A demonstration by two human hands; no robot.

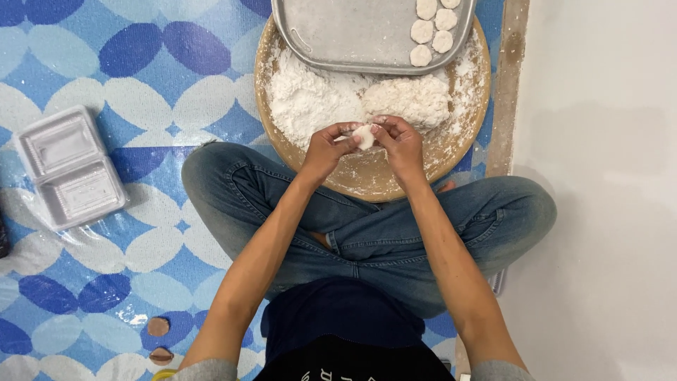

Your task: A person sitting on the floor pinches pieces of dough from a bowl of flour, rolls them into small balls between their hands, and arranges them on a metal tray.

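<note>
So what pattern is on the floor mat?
Blue and white overlapping petal shapes on the floor mat, clearest in the head view.

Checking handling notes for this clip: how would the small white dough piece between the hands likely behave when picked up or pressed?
The dough piece is probably soft and easily dented, since the left hand and right hand pinch it into shape. It likely feels light, being small. Flour on the wooden board probably keeps it from sticking much.
</note>
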